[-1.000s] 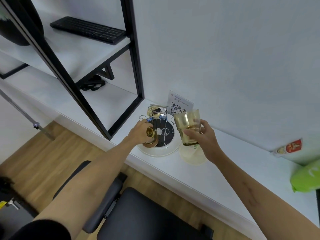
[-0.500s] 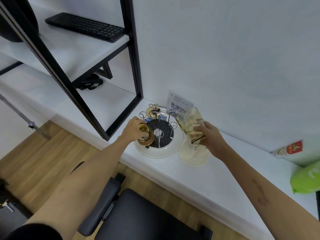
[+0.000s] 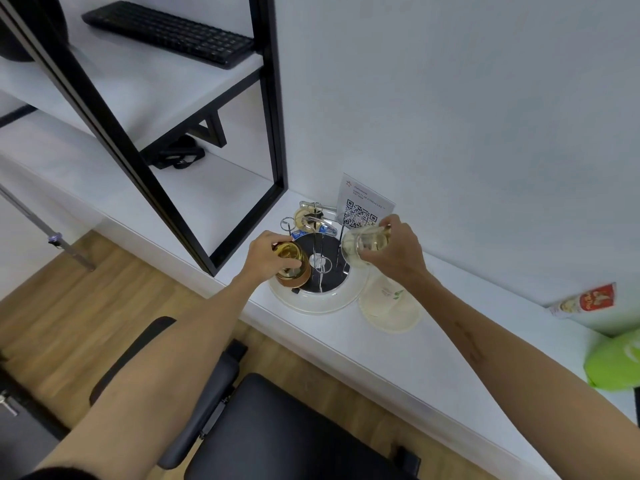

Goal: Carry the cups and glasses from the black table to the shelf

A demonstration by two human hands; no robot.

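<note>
Hands both gripping: L hand [image 3: 265, 252] amber cup [image 3: 290, 265], R hand [image 3: 394, 249] glass [image 3: 360, 244].

Our right hand [image 3: 391, 251] covers much of its glass [image 3: 360, 245]. Our left hand [image 3: 265, 254] hides one side of the amber cup [image 3: 291, 266]. The green bag [image 3: 614, 362] is cut off at the right edge. The card [image 3: 363, 202] text is too small to read.

White shelf ledge [image 3: 398, 344] runs along the wall. On it: round cup rack tray [image 3: 311, 303] by the front edge, pale plate [image 3: 391, 311] just beside it, QR card [image 3: 365, 204] at the back edge, green bag [image 3: 614, 362] toward the right end.
</note>
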